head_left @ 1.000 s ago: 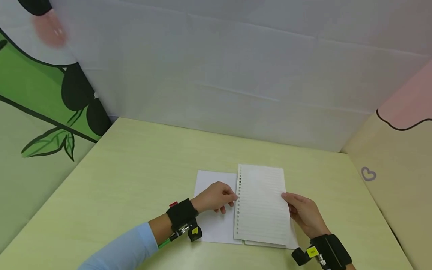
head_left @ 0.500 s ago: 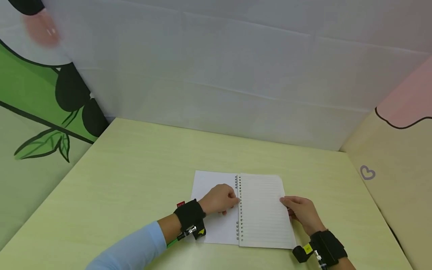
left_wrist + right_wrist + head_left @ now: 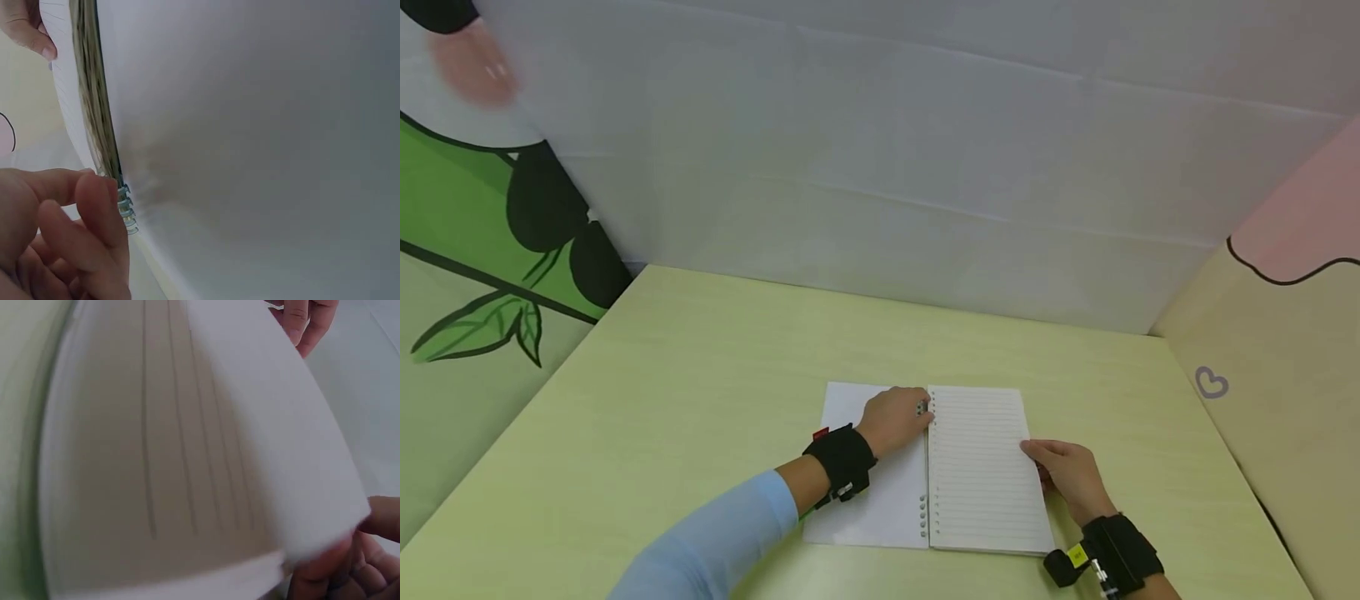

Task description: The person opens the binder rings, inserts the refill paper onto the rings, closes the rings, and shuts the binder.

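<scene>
A ring-bound notebook lies open on the table, its white cover (image 3: 883, 508) on the left and a stack of lined loose-leaf paper (image 3: 981, 475) on the right. My left hand (image 3: 895, 419) reaches over the cover, thumb and fingers pinching the punched edge of the paper near the top. Metal rings (image 3: 922, 517) show below that hand; the left wrist view has more rings (image 3: 127, 209) right beside the fingertips. My right hand (image 3: 1071, 475) pinches the right edge of the paper between thumb and fingers. In the right wrist view the sheets (image 3: 169, 456) bow up at that edge.
The pale yellow-green table (image 3: 700, 375) extends around the notebook. A white wall sheet (image 3: 865, 167) rises behind, with painted panels at left and right. Black camera straps (image 3: 842, 458) wrap both wrists.
The paper has come down from above the notebook and lies against the rings. My left hand has slid up along the punched edge. The right hand keeps its pinch and shifts slightly downward.
</scene>
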Available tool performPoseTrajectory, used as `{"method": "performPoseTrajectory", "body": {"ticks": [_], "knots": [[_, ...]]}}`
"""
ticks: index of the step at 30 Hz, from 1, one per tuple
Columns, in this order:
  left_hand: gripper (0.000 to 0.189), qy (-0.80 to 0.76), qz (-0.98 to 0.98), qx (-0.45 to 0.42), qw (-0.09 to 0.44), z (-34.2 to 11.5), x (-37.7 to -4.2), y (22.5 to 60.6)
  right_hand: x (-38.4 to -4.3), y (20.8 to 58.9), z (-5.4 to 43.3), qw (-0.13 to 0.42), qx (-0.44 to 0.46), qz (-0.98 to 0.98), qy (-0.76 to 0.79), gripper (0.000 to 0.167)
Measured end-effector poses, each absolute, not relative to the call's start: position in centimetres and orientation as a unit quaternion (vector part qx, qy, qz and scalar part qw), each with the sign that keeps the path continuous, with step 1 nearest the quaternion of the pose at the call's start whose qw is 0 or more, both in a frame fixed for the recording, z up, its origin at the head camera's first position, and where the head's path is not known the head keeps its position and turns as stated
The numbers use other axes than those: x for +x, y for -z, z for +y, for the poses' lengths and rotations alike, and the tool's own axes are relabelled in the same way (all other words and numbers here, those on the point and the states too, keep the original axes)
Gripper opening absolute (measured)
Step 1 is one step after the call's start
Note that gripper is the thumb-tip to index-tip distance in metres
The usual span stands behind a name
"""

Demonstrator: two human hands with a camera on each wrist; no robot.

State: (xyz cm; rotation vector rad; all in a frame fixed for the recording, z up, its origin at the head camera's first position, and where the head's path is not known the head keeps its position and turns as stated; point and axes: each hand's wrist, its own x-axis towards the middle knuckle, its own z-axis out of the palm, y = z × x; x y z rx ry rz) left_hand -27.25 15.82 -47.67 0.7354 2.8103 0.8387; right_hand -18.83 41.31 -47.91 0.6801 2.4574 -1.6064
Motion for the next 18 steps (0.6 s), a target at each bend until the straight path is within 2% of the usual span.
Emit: {"method": "performPoseTrajectory", "body": {"ticks": [12,18], "knots": [[0.033,-0.274,0.927,0.249,0.066,16.26,-27.8,48.14,-18.85,48.19,41.65,0.065,0.223,0.828,0.511,0.038],[0.034,-0.265,0.926,0.257,0.08,16.25,-27.75,47.92,-18.57,47.27,41.83,0.036,0.198,0.873,0.444,0.036]]}}
